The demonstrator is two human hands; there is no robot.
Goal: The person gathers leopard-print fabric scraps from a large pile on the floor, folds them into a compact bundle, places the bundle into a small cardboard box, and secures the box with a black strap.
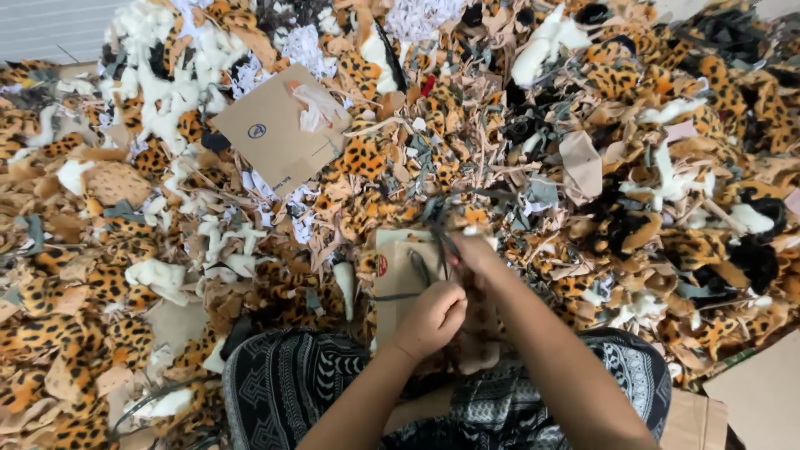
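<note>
Hands at work on grey strips amid a fabric heap

Scraps (125,275) of leopard-print plush, orange with black spots, lay heaped far left of the card piece (400,279), mixed with white fluff (171,79) up and left of it. A flat cardboard sheet (279,125) lay on the heap, above and left of the card piece, with a pale crumpled scrap on its upper part. Just below the card piece sat the person's lap, covered in black-and-white patterned cloth (283,387).

The card piece itself, tan and upright in shape, rested at the near edge of the heap, right in front of the lap. The left hand (431,319) sat over its lower right corner, curled into a loose fist with fingers pressed together; it appeared to pinch a thin grey strip (398,296) that ran leftward across the card, though the exact contact was hard to see. The right hand (477,250) lay just right of the card's top edge, fingers closed around a bunch of dark grey strips (440,212) that rose above it. Whether the two hands held one continuous strip could not be told.

Further right of the card piece, more spotted plush, black fur (754,262) and beige offcuts (581,162) covered the floor. A plain cardboard panel (754,396) showed at the far lower right.
</note>
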